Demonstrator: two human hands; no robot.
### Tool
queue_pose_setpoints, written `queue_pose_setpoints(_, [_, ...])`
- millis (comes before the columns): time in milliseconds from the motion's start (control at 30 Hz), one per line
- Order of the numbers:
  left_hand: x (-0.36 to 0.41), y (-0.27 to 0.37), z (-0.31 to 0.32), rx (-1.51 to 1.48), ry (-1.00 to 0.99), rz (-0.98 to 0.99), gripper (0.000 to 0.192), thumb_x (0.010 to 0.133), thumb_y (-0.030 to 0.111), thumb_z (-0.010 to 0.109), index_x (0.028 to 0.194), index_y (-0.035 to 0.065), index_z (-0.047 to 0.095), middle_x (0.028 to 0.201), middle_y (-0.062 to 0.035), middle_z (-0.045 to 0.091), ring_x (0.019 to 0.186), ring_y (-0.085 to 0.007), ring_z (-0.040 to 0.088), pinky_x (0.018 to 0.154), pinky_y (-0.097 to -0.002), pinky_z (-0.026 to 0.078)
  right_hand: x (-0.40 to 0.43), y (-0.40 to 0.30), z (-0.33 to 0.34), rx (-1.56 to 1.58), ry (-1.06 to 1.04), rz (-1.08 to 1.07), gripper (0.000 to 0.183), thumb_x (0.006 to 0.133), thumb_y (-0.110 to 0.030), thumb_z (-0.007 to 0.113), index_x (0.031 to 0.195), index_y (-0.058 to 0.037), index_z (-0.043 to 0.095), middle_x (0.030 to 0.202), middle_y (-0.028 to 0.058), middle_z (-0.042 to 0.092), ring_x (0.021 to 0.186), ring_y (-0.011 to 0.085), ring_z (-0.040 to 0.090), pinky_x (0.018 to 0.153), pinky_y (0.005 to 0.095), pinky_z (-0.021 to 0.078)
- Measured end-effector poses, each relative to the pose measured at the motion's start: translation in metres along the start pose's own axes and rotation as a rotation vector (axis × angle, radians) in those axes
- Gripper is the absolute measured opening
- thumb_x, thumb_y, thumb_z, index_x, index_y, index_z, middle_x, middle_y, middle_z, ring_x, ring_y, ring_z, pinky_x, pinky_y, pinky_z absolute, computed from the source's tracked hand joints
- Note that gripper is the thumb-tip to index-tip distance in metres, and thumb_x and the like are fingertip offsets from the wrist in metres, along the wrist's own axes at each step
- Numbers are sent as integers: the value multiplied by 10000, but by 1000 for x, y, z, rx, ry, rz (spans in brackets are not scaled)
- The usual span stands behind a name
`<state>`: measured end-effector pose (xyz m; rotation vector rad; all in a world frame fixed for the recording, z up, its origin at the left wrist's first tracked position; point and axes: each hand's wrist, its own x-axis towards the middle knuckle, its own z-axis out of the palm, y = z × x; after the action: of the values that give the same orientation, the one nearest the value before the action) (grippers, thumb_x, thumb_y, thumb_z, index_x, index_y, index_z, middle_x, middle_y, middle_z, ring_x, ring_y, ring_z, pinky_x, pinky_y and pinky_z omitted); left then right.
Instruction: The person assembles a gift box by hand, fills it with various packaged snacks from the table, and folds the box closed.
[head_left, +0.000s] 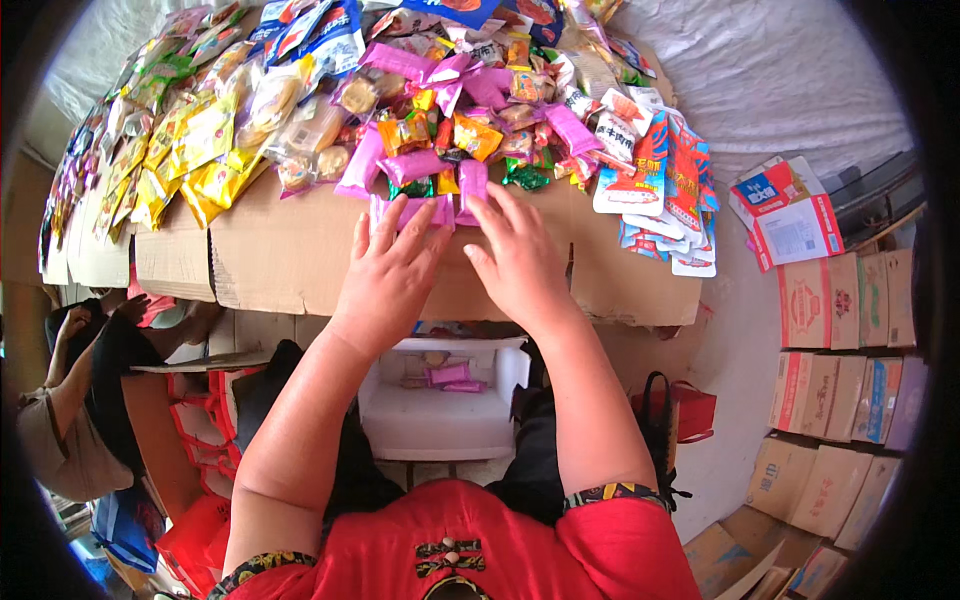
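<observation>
My left hand (390, 274) lies palm down at the near edge of the candy pile, fingers slightly apart. Its fingertips rest over a pink wrapped packet (433, 213) that lies crosswise. Beside it, my right hand (517, 259) reaches forward with spread fingers, its fingertips by an upright pink packet (472, 184); the contact is partly hidden. Just beyond are more pink packets (414, 166), small orange-wrapped sweets (477, 138) and green foil sweets (526, 177). Below my wrists, an open white foam box (439, 435) holds a few pink packets (448, 373).
Cardboard sheets (262, 262) cover the table. Yellow snack packets (202, 139) lie left, red-and-blue packets (682, 180) right. A carton with red bags (202, 420) stands on my left, near another person (82, 397). Stacked cartons (814, 390) line the right.
</observation>
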<state>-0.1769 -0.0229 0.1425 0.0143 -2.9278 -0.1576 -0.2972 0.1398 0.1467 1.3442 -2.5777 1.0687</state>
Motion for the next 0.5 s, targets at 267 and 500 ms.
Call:
queue_pose_setpoints(267, [15,-2,0,-7,84,9,448,830,139,620,1277,178,616,1370,-111,504,1300,-340,452,1088,-565,357,9,6,9,-285,-60,-82,300,826,-151,679,1110,-60,646,1398,218,502,1202,386,545,976,502,465])
queue_pose_setpoints(500, [18,-22,-10,-142,120,-13,151,803,127,633,935,120,706,1036,-80,593,1045,-307,548,936,-461,446,6,7,-18,-186,-134,-136,145,830,-199,668,821,-57,645,1229,127,606,1083,314,609,874,453,522])
